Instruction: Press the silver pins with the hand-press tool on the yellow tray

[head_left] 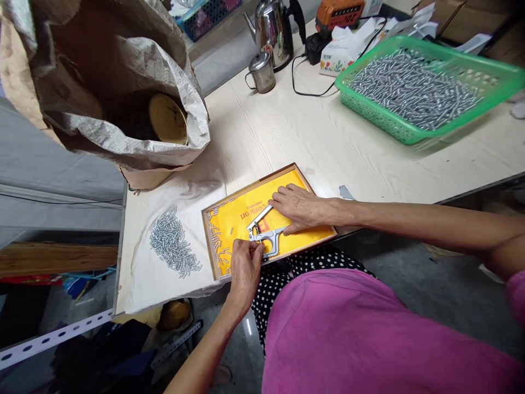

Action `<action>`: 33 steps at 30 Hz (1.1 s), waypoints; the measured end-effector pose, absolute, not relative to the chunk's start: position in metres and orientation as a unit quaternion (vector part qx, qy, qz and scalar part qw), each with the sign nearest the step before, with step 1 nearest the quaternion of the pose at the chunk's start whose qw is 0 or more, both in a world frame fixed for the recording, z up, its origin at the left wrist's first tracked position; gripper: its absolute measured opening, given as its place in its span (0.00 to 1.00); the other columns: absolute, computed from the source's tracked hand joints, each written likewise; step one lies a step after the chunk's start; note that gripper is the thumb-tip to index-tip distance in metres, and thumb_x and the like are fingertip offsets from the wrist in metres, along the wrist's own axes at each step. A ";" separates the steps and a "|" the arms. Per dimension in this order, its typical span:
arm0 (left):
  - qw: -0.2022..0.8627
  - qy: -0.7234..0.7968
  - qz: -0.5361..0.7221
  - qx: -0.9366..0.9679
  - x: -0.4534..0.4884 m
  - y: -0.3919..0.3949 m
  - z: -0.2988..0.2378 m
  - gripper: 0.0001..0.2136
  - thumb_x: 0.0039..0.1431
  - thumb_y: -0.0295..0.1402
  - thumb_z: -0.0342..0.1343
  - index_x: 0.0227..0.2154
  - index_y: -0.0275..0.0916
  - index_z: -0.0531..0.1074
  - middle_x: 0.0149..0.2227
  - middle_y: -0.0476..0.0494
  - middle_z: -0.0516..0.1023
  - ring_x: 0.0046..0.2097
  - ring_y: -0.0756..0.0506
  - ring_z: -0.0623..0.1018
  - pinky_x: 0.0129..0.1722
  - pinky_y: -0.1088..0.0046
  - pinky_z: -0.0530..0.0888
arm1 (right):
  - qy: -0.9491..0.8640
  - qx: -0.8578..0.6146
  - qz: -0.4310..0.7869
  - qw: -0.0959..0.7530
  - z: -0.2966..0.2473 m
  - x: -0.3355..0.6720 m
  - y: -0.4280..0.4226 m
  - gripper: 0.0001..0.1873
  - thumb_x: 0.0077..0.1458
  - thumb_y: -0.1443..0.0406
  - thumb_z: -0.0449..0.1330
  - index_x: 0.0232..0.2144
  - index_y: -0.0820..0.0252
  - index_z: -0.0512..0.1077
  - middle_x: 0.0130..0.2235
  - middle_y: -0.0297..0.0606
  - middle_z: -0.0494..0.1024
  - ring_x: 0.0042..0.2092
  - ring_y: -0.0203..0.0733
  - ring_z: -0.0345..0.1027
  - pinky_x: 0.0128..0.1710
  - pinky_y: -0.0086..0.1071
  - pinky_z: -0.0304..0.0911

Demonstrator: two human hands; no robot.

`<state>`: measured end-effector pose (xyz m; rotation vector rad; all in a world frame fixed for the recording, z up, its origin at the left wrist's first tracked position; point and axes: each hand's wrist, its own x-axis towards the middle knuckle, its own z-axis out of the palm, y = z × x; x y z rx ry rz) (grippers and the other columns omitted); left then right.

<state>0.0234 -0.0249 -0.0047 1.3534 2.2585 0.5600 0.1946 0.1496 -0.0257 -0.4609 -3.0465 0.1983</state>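
A shallow wooden tray with a yellow lining point(287, 183) lies at the table's near edge. On it rests a silver hand press tool point(264, 232). My right hand point(299, 208) lies over the tool's handles, fingers curled on them. My left hand point(244, 268) pinches at the tool's jaw end, fingertips together on something too small to make out. Several small metal pins point(217, 246) are scattered along the tray's left side.
A pile of metal pins point(172, 243) lies on the table left of the tray. A green basket point(492, 82) full of pins stands far right. A large paper sack point(123, 82) sits at the far left, a kettle point(273, 27) and metal cup point(262, 71) behind.
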 end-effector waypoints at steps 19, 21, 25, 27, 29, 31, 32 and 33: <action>0.313 0.823 0.133 0.455 0.011 -0.027 -0.008 0.13 0.59 0.40 0.58 0.24 0.37 0.77 0.29 0.45 0.76 0.34 0.44 0.76 0.37 0.69 0.69 | -0.980 -0.149 0.129 0.040 -0.032 0.204 0.144 0.24 0.59 0.52 0.65 0.47 0.66 0.71 0.45 0.48 0.73 0.46 0.51 0.62 0.44 0.40 0.57; 0.261 0.820 0.155 0.485 0.015 -0.032 -0.010 0.11 0.61 0.39 0.58 0.29 0.37 0.78 0.33 0.43 0.76 0.37 0.43 0.76 0.40 0.66 0.72 | -0.978 -0.149 0.140 0.042 -0.033 0.205 0.141 0.23 0.59 0.54 0.66 0.47 0.67 0.71 0.45 0.49 0.73 0.46 0.50 0.62 0.43 0.40 0.57; 0.137 0.753 0.174 0.619 0.029 -0.025 -0.014 0.15 0.61 0.37 0.61 0.49 0.37 0.75 0.52 0.34 0.74 0.54 0.36 0.73 0.56 0.56 0.71 | -0.976 -0.152 0.146 0.056 -0.031 0.206 0.134 0.22 0.60 0.57 0.66 0.49 0.68 0.70 0.46 0.49 0.74 0.47 0.50 0.62 0.43 0.40 0.58; 0.112 0.706 0.147 0.683 0.034 -0.011 -0.017 0.25 0.60 0.36 0.63 0.59 0.36 0.67 0.61 0.30 0.68 0.62 0.32 0.67 0.61 0.51 0.68 | -0.976 -0.160 0.140 0.055 -0.030 0.207 0.132 0.24 0.60 0.56 0.66 0.49 0.69 0.70 0.46 0.50 0.74 0.47 0.51 0.63 0.44 0.40 0.58; 0.111 0.670 0.107 0.726 0.036 0.007 -0.019 0.31 0.61 0.34 0.62 0.64 0.34 0.60 0.63 0.28 0.66 0.63 0.32 0.66 0.62 0.49 0.67 | -0.975 -0.168 0.137 0.047 -0.029 0.209 0.130 0.27 0.59 0.54 0.66 0.50 0.71 0.69 0.46 0.51 0.74 0.47 0.51 0.63 0.45 0.41 0.59; 0.122 0.649 0.053 0.749 0.035 0.023 -0.018 0.33 0.61 0.34 0.62 0.66 0.33 0.57 0.61 0.29 0.68 0.60 0.33 0.68 0.60 0.50 0.69 | -0.975 -0.178 0.130 0.042 -0.029 0.214 0.129 0.33 0.57 0.52 0.67 0.53 0.72 0.68 0.47 0.52 0.74 0.47 0.52 0.63 0.46 0.42 0.60; 0.125 0.643 0.024 0.755 0.035 0.029 -0.016 0.34 0.60 0.35 0.63 0.66 0.32 0.57 0.60 0.29 0.69 0.58 0.33 0.69 0.59 0.50 0.69 | -0.974 -0.186 0.123 0.041 -0.029 0.218 0.128 0.35 0.55 0.52 0.68 0.55 0.72 0.67 0.47 0.52 0.74 0.47 0.52 0.63 0.46 0.42 0.60; 0.125 0.641 -0.002 0.758 0.035 0.034 -0.014 0.35 0.60 0.37 0.64 0.66 0.32 0.57 0.59 0.30 0.70 0.57 0.33 0.70 0.58 0.51 0.70 | -0.973 -0.196 0.114 0.041 -0.030 0.221 0.126 0.36 0.54 0.52 0.69 0.55 0.72 0.67 0.47 0.52 0.74 0.47 0.53 0.63 0.46 0.42 0.60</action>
